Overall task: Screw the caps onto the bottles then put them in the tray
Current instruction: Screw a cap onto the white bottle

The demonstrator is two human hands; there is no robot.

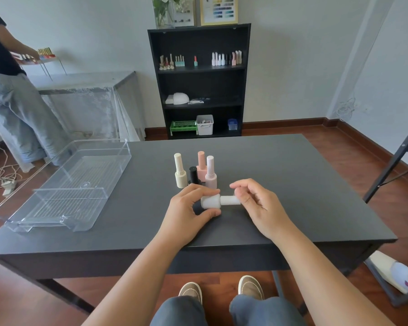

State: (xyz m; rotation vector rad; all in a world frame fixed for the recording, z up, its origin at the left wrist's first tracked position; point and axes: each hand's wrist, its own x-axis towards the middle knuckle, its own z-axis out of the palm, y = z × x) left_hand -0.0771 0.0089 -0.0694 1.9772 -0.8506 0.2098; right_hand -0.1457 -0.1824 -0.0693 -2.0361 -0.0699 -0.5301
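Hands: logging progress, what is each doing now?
Left hand: shut on small white plastic bottle.
Right hand: shut on its white cylindrical cap.

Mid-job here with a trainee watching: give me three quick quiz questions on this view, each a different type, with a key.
1. True or false: the clear tray already holds a bottle.
2. How many capped bottles stand upright behind the hands?
3. Which hand grips the white bottle's body? A) left B) right

Key
1. False; the tray is empty.
2. Four: the cream bottle, black bottle, peach bottle and pale pink bottle.
3. A; the left hand holds the body, held sideways above the table, while the right hand pinches the white cap.
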